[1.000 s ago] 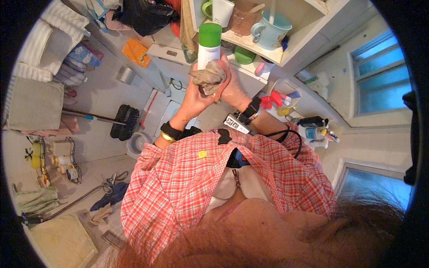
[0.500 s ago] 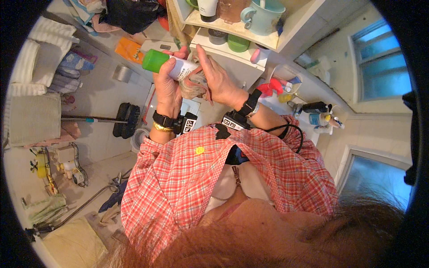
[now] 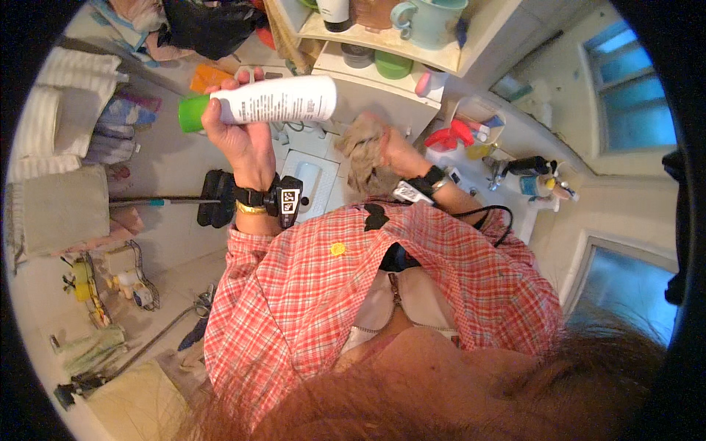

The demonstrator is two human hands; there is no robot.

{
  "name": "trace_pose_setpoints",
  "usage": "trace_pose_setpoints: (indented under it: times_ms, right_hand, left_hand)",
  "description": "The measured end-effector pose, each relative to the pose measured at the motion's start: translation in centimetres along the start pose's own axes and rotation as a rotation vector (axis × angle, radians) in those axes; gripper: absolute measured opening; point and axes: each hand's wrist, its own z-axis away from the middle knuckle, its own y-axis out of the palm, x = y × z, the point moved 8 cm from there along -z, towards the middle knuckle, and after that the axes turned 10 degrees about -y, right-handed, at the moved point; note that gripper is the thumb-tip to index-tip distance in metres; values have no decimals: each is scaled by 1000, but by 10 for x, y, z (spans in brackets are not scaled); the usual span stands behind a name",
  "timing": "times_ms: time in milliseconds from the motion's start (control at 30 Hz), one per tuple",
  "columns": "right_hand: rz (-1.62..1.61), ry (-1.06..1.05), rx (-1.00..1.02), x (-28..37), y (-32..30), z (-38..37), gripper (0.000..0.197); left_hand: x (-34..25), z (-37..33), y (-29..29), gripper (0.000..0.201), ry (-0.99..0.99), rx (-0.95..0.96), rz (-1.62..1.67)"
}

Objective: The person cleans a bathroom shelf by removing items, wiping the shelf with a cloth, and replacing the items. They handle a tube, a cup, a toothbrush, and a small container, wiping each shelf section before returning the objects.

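My left hand [image 3: 243, 143] is wrapped round a white bottle [image 3: 283, 100] with a green cap. The bottle lies nearly sideways in the air, its cap to the left and its white end to the right, with small print along its side. Lower and to the right, my right hand [image 3: 401, 152] grips a crumpled brownish cloth [image 3: 364, 151] that hangs below the fingers. Cloth and bottle are apart. Both wrists wear black straps with small devices.
Ahead stands a white shelf unit [image 3: 382, 88] holding a light-blue mug [image 3: 434, 22], a green-lidded container [image 3: 393, 65] and other toiletries. A sink area with bottles [image 3: 533, 180] and a red item [image 3: 450, 137] is at right. A squat toilet [image 3: 305, 180] lies below, a black brush [image 3: 215, 198] at left.
My right hand has drawn the cloth off the bottle, moving down and right. My left hand has shifted left with the bottle, whose whole white side now shows.
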Motion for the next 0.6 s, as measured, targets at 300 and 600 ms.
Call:
trace_pose_setpoints:
  times_ms: [300, 600]
  right_hand:
    - [-192, -85, -152, 7, 32, 13, 56]
    - [372, 160, 25, -52, -11, 86, 66]
  left_hand:
    - [86, 47, 0, 35, -237, 195, -399]
    - [83, 62, -34, 33, -207, 149, -830]
